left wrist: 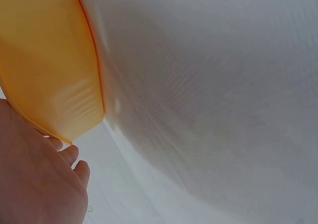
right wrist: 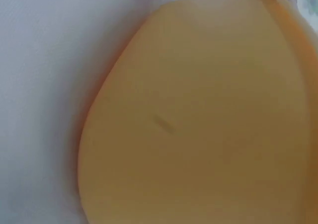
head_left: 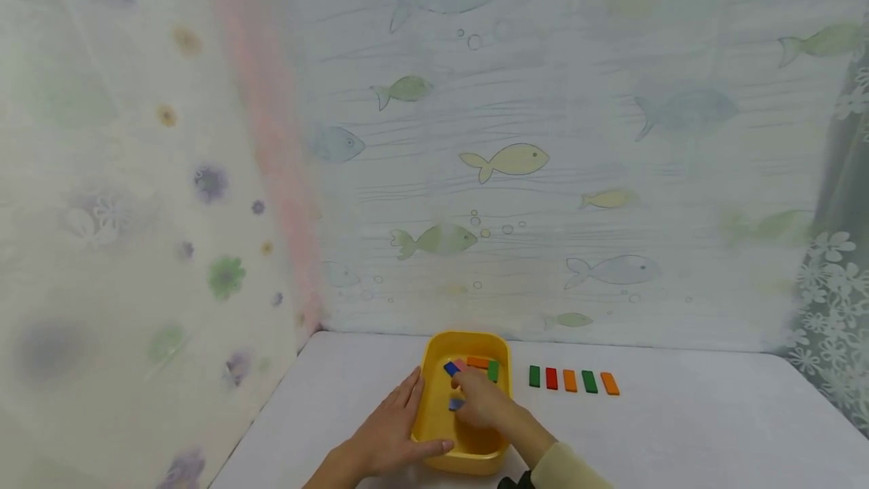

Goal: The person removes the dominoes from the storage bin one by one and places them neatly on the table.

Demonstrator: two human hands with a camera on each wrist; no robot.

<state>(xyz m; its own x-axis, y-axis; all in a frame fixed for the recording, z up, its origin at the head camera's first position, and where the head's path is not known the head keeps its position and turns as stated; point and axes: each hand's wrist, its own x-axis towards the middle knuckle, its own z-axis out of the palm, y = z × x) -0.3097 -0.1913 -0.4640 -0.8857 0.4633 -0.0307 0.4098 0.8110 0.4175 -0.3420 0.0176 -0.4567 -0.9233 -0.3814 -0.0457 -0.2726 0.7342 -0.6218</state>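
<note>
A yellow plastic tray [head_left: 434,461] stands on the white table, with several small coloured blocks in it. My left hand [head_left: 388,429] rests along its left side, fingers straight and thumb across the near rim corner. In the left wrist view, the left fingertips lie at the tray wall [left wrist: 49,70]. Reaching into the tray from the right, my right hand [head_left: 483,401] pinches a blurred blue block [head_left: 455,404]. Just beyond its fingertips lie a dark blue block [head_left: 451,369], a pink block [head_left: 461,364], an orange block [head_left: 477,362] and a green block [head_left: 493,371].
Right of the tray, a row of blocks lies on the table: a green block [head_left: 535,376], a red block [head_left: 551,379], an orange block [head_left: 570,381], another green block [head_left: 589,382] and another orange block [head_left: 610,384]. A fish-patterned curtain [head_left: 516,247] hangs behind the table.
</note>
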